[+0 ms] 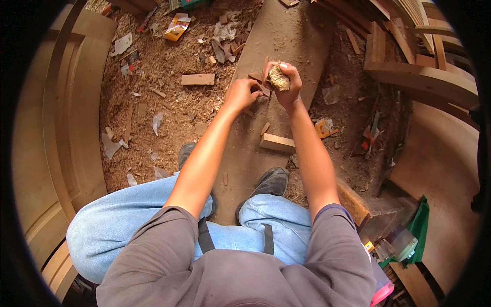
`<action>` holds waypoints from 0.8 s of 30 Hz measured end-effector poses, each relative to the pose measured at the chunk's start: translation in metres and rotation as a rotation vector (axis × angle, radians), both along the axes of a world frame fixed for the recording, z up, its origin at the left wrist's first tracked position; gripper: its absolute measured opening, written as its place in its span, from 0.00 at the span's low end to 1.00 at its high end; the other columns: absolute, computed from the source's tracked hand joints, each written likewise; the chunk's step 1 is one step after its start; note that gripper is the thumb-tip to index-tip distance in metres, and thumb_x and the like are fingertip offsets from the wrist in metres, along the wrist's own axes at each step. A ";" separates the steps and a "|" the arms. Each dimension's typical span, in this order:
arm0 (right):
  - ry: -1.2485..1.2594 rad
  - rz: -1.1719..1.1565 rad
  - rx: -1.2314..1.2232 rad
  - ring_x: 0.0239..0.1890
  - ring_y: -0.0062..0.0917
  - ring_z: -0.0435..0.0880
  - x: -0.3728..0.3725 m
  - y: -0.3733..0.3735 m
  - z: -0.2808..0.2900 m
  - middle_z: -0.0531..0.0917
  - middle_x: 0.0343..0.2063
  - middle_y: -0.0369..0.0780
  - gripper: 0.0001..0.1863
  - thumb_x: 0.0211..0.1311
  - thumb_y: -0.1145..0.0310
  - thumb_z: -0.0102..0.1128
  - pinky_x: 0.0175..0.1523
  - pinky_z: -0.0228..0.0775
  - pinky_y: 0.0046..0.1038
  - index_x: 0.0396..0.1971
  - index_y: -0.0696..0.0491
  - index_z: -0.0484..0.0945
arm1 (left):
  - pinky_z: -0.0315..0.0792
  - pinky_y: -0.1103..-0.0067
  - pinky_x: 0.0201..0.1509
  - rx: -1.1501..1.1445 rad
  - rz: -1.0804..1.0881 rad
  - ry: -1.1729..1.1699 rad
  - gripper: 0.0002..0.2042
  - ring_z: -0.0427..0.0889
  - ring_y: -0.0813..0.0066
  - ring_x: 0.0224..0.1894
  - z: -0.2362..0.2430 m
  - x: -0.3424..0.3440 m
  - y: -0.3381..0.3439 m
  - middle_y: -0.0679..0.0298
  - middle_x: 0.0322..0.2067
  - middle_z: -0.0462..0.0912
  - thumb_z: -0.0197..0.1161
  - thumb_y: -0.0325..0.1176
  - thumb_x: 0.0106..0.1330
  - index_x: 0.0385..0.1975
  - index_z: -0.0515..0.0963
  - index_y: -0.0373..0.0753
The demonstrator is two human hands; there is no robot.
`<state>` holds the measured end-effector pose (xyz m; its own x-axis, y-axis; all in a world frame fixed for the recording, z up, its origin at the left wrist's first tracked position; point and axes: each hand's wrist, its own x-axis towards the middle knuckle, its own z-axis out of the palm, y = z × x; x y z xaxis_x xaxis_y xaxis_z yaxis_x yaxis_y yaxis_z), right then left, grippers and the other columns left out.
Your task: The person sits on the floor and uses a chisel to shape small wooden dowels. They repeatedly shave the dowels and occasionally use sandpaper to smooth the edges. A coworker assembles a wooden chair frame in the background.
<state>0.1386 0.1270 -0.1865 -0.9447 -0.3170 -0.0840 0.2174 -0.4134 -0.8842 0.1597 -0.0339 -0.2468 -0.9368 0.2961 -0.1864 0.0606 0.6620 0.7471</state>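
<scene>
My right hand (pixel 287 84) is wrapped round a bundle with a straw-coloured, frayed, bristly end (pixel 279 78) that faces up. Its lower part is hidden inside the fist, so I cannot tell its exact kind. Just to the left, my left hand (pixel 243 95) has its thumb and fingers curled together at the edge of a thin brown piece (pixel 265 92), which lies between the two hands. Both hands are over a long wide board (pixel 245 153) on the ground. Nearer to me on that board lies a short pale wooden block (pixel 277 143), with a small wood sliver (pixel 265 128) beside it.
Wood shavings (pixel 169 110) and scraps cover the ground, with another wooden block (pixel 198 80) and a yellow box (pixel 177 27) at left. A panelled door (pixel 76 117) stands at far left. Curved wooden furniture parts (pixel 424 77) crowd the right; a clear container (pixel 401 244) sits lower right.
</scene>
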 end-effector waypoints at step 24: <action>-0.490 0.718 1.289 0.46 0.36 0.83 0.014 0.081 0.062 0.84 0.47 0.47 0.34 0.51 0.67 0.68 0.52 0.73 0.37 0.62 0.57 0.73 | 0.72 0.78 0.44 1.500 0.358 -0.665 0.09 0.79 0.81 0.40 0.174 -0.043 0.014 0.71 0.41 0.84 0.61 0.37 0.71 0.46 0.79 0.45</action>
<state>0.1527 0.2083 -0.1241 -0.4317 -0.1480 -0.8898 0.3933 0.8569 -0.3334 0.1169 -0.0200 -0.0730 -0.8717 0.3711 -0.3201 -0.4891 -0.7010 0.5191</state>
